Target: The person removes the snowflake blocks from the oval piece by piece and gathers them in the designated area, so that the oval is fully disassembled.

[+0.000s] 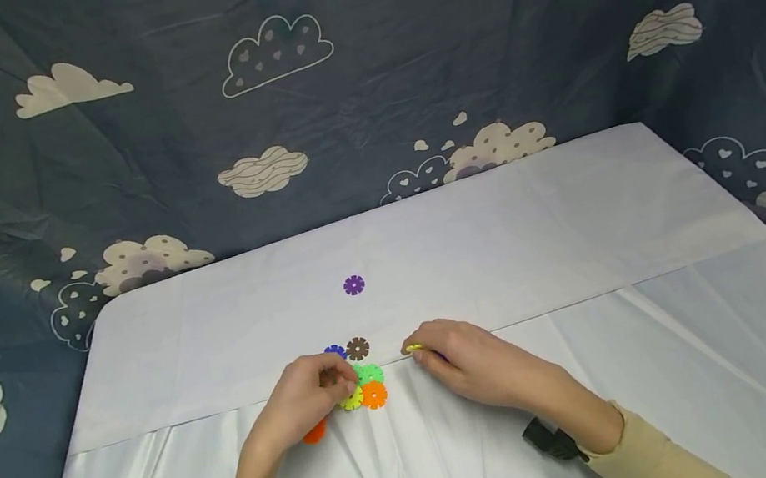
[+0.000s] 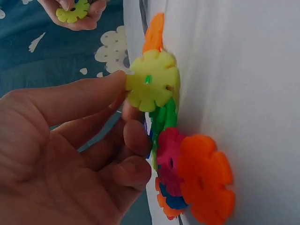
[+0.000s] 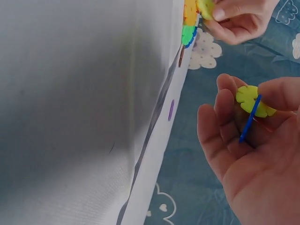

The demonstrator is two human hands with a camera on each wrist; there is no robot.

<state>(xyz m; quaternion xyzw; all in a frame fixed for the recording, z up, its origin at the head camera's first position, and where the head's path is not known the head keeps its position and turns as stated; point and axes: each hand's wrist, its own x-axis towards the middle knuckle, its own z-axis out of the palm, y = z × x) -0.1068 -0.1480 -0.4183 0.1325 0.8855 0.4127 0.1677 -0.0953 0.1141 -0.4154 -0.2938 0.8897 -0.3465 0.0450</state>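
My left hand pinches the edge of a yellow flower-shaped notched disc between thumb and finger, close over the table. Beside and below it lie a green disc, orange discs, a pink disc and a dark blue disc, partly overlapping. To the right, my right hand holds another yellow notched disc between thumb and fingers. A blue disc, seen edge-on, crosses that yellow one in the same hand.
Just past the left hand lie a brown disc and a blue disc. A purple disc lies farther back on the white-covered table. Dark cloud-printed cloth hangs behind and at the sides.
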